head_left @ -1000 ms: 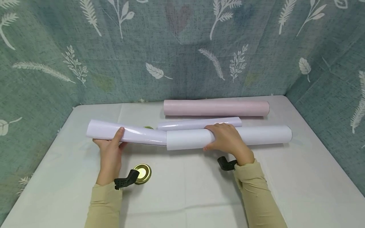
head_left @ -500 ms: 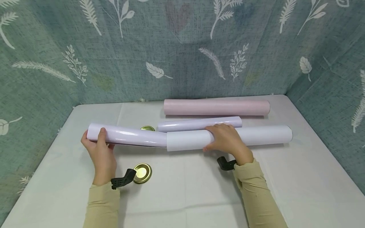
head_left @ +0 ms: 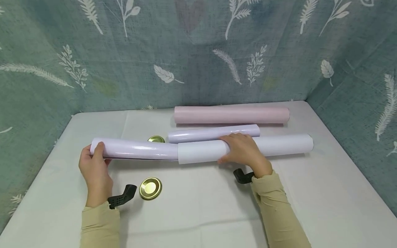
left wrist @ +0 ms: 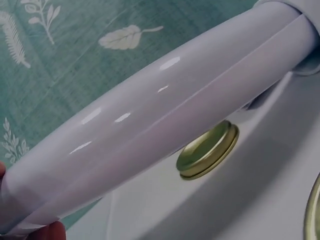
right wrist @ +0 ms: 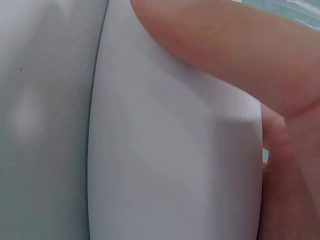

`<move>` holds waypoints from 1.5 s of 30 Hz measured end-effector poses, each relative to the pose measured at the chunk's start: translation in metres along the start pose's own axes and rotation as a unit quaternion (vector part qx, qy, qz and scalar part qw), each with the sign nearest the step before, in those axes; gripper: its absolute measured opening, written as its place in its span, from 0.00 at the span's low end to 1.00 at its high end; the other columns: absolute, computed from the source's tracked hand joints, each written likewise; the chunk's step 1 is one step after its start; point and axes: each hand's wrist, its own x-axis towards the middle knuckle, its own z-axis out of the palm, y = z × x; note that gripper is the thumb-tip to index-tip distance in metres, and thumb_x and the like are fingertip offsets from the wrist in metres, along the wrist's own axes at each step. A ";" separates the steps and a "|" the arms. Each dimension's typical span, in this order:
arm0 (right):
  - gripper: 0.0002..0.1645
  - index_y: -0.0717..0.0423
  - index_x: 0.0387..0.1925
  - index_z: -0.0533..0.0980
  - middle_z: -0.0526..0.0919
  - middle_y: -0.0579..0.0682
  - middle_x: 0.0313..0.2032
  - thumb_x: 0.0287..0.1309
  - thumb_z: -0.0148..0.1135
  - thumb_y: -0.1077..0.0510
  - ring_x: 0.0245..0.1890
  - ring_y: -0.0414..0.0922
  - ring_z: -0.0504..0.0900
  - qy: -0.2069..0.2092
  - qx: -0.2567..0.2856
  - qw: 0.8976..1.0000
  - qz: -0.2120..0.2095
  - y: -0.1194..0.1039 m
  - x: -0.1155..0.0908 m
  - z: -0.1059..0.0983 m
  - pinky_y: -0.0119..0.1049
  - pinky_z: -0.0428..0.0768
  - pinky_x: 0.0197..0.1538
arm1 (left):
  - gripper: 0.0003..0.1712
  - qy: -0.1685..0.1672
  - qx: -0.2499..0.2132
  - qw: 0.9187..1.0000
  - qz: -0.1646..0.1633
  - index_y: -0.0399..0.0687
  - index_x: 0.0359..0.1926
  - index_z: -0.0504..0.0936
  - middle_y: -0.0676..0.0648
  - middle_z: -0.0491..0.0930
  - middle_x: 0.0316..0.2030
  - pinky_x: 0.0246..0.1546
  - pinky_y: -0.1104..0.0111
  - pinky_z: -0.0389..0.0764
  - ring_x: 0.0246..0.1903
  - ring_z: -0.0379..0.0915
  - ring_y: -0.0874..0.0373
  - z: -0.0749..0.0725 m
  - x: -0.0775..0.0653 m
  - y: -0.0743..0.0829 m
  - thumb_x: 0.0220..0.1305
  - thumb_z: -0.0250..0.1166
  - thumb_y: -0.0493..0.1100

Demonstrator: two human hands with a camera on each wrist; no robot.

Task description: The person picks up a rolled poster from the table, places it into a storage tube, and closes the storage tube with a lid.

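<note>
My left hand [head_left: 95, 172] grips the left end of a glossy pale lilac paper roll [head_left: 136, 149], thumb on the near side. This roll's right end sits inside the left opening of a thicker white paper roll [head_left: 201, 151]. Around the middle of the white roll, my right hand [head_left: 243, 150] rests with its fingers over the top and its thumb at the near side. In the left wrist view, the lilac roll [left wrist: 150, 115] shows a lengthwise edge seam. The white roll [right wrist: 170, 150] fills the right wrist view under the thumb.
A pink roll [head_left: 231, 115] lies at the back of the white-covered table [head_left: 186, 213]. A second, thinner lilac roll [head_left: 214, 133] lies just behind the white one. One gold jar lid [head_left: 150, 188] lies in front; another lid [head_left: 156, 139] is partly hidden behind the held roll.
My left hand has slid left and slightly nearer along the lilac roll to its end, and that end has lowered. My right hand keeps its place on the white roll. The view shifts slightly.
</note>
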 end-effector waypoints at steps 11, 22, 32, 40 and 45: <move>0.48 0.43 0.57 0.69 0.74 0.49 0.51 0.29 0.69 0.31 0.53 0.51 0.68 -0.024 0.005 0.999 0.024 0.000 -0.004 0.000 0.51 0.62 0.51 | 0.35 -0.031 0.062 0.998 -0.008 0.64 0.58 0.62 0.49 0.61 0.48 0.19 0.68 0.77 0.37 0.69 0.55 -0.014 0.029 -0.023 0.49 0.64 0.60; 0.50 0.44 0.57 0.69 0.75 0.51 0.51 0.28 0.69 0.31 0.53 0.53 0.69 -0.028 0.005 0.999 0.024 -0.002 -0.007 0.001 0.52 0.63 0.51 | 0.36 -0.056 0.265 0.962 0.017 0.55 0.56 0.68 0.49 0.67 0.50 0.15 0.68 0.71 0.38 0.66 0.55 -0.014 0.019 -0.026 0.52 0.54 0.69; 0.49 0.44 0.57 0.68 0.74 0.49 0.51 0.29 0.68 0.30 0.52 0.50 0.70 -0.028 0.008 0.999 0.019 -0.004 -0.001 -0.002 0.51 0.64 0.51 | 0.38 -0.061 0.360 0.929 0.055 0.54 0.55 0.72 0.49 0.71 0.48 0.17 0.71 0.72 0.26 0.71 0.56 -0.015 0.023 -0.027 0.52 0.47 0.73; 0.49 0.43 0.57 0.68 0.74 0.49 0.51 0.29 0.67 0.30 0.52 0.50 0.70 -0.033 0.003 0.999 0.023 -0.003 0.004 -0.006 0.51 0.64 0.51 | 0.38 -0.065 0.390 0.916 0.068 0.61 0.55 0.73 0.55 0.72 0.46 0.22 0.69 0.72 0.19 0.72 0.60 -0.020 0.047 -0.050 0.50 0.44 0.76; 0.48 0.44 0.57 0.69 0.74 0.49 0.51 0.30 0.67 0.31 0.52 0.50 0.69 -0.035 0.011 0.999 0.021 -0.004 0.003 -0.003 0.51 0.63 0.51 | 0.39 -0.087 0.389 0.915 0.056 0.53 0.55 0.72 0.49 0.72 0.47 0.16 0.68 0.71 0.18 0.72 0.58 -0.010 0.016 -0.020 0.53 0.45 0.73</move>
